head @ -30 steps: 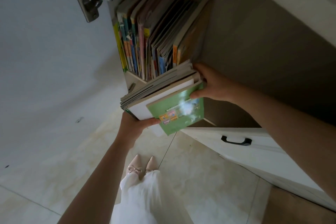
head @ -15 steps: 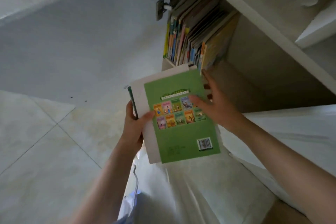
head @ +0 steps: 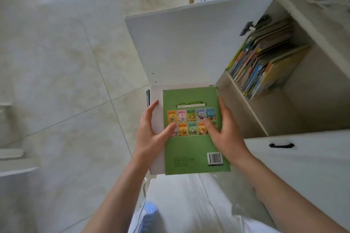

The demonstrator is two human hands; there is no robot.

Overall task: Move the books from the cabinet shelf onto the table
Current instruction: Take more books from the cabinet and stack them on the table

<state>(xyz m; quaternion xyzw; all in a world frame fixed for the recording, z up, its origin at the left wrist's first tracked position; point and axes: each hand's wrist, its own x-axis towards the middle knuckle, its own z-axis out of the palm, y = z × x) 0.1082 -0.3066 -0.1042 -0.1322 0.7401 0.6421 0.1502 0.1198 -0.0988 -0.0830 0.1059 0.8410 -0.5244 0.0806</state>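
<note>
Now both hands grip book stack [head: 191, 149] (green on top); cabinet door [head: 189, 43] open.

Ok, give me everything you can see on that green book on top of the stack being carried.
The green book lies flat, back cover up, topmost of a small held stack, above a larger white book. Its glossy paper cover shows two rows of small cover pictures, a title banner and a barcode at the lower right. The left hand lays its thumb on it; the right hand grips its right edge, thumb on top. It is out of the cabinet, over the person's lap.
</note>
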